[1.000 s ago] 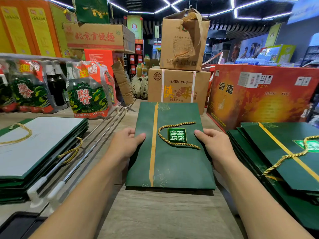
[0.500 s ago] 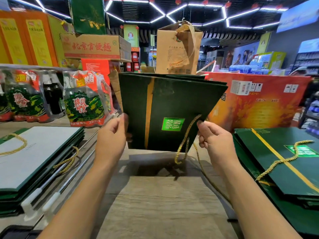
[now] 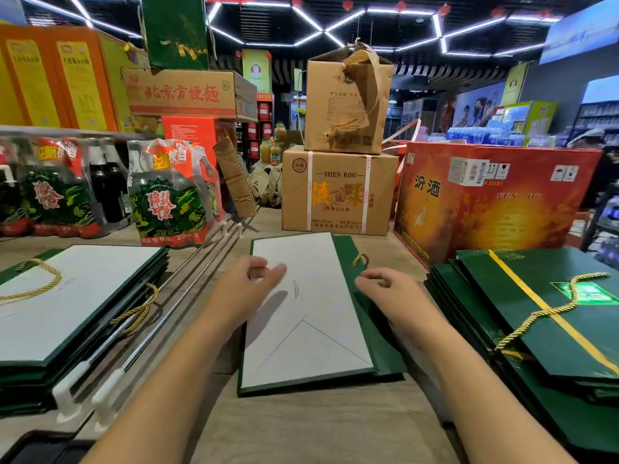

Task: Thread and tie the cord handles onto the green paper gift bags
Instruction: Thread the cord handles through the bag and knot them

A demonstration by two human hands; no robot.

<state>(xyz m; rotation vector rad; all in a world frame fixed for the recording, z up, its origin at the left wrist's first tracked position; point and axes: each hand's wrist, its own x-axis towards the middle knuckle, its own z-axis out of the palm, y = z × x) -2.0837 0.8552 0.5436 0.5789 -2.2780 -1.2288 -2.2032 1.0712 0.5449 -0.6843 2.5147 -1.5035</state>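
Poised over flat gift bag (image 3: 308,316): left hand (image 3: 241,289), right hand (image 3: 392,293), fingers (image 3: 276,271) loosely curled, gripping nothing. Lying white-side-up on surface (image 3: 301,426), narrow strips separating its edges from left stack (image 3: 67,296), right stack (image 3: 536,329).

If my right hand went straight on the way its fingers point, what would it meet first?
The right hand would probably meet the left hand first, across the green bag; its height over the bag is unclear.

Matt paper bag (image 3: 301,316), twisted gold cord (image 3: 361,258), wood-grain tabletop (image 3: 321,426)
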